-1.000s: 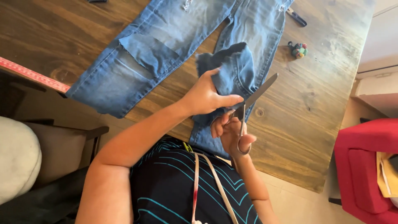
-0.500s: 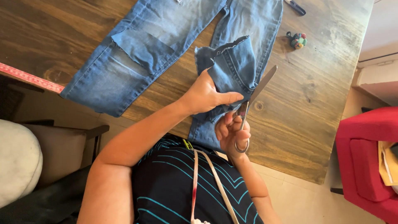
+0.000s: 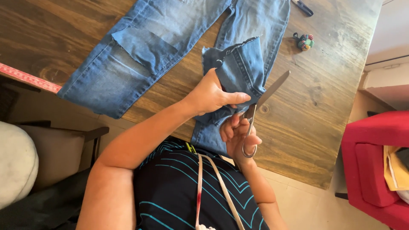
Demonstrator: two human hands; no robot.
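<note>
We see blue jeans (image 3: 170,47) spread on wooden tabletop (image 3: 324,127), faded, patch-shaped cut on leg at 10 o'clock. Our left hand (image 3: 211,96) pinches folded-back denim flap (image 3: 238,70), frayed edge up. Our right hand (image 3: 238,136) clenched through handles of metal scissors (image 3: 260,106), blades pointing 1 o'clock. Small colourful pincushion (image 3: 305,42) at 1 o'clock.

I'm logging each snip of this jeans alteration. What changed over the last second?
Little. The scissors in the right hand tilted a bit flatter, blades pointing up and right along the folded jeans leg. The left hand kept pinching the fold. Nothing was picked up or released. The jeans, the pincushion and the table stayed put.
</note>
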